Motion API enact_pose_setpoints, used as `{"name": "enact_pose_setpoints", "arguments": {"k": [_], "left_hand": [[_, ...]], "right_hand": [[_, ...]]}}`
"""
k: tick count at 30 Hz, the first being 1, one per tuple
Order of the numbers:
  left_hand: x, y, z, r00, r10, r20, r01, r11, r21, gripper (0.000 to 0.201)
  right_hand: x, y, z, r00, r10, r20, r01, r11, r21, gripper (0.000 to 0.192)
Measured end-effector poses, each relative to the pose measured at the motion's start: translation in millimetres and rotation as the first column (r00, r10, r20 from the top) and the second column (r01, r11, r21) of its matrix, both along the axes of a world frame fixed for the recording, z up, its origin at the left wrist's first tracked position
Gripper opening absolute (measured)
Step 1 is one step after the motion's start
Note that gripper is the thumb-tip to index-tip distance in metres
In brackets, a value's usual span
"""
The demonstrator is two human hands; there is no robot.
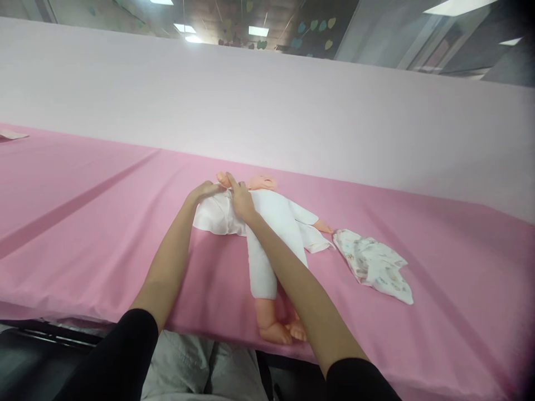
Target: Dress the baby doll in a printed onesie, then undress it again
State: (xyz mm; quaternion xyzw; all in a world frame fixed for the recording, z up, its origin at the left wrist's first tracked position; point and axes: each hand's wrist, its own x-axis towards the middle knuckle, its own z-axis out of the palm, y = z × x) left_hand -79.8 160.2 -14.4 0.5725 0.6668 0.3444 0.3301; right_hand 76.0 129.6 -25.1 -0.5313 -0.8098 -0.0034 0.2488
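Note:
A baby doll [273, 220] with a white cloth body lies on its back, its bare feet toward me. Beneath it is spread a white baby garment [217, 217], showing on both sides of the body. At the doll's arm on the left, my left hand [207, 190] is closed on the garment's edge, its fingertips partly hidden. My right hand [241, 201] is closed round that arm near the doll's small hand [223, 179], index finger pointing up along it. The doll's other arm [305, 214] stretches out to the right.
A folded, printed white baby cloth [374, 264] lies right of the doll. The pink-covered table [104, 223] meets a white wall panel [267, 111] at the back. At the far left edge lies a pale flat item [12, 135].

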Motion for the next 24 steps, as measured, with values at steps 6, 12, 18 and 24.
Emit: {"name": "enact_pose_setpoints", "arguments": {"k": [6, 12, 18, 24], "left_hand": [[-11, 2, -2.9, 0.989, 0.088, -0.116, -0.081, 0.995, 0.064, 0.024], [-21, 4, -1.7, 0.994, 0.11, -0.014, -0.109, 0.992, 0.07, 0.017], [-21, 6, 0.0, 0.988, 0.131, -0.083, -0.12, 0.985, 0.125, 0.018], [-11, 8, 5.5, 0.963, 0.143, -0.229, -0.106, 0.98, 0.167, 0.016]], "right_hand": [[-6, -3, -3.9, 0.995, -0.073, 0.062, 0.073, 0.997, -0.004, 0.058], [-22, -10, -12.0, 0.975, -0.114, 0.189, 0.118, 0.993, -0.011, 0.057], [-32, -13, -14.4, 0.962, -0.192, 0.196, 0.195, 0.981, 0.003, 0.056], [-38, -10, -20.1, 0.952, -0.245, 0.181, 0.252, 0.967, -0.018, 0.054]]}}
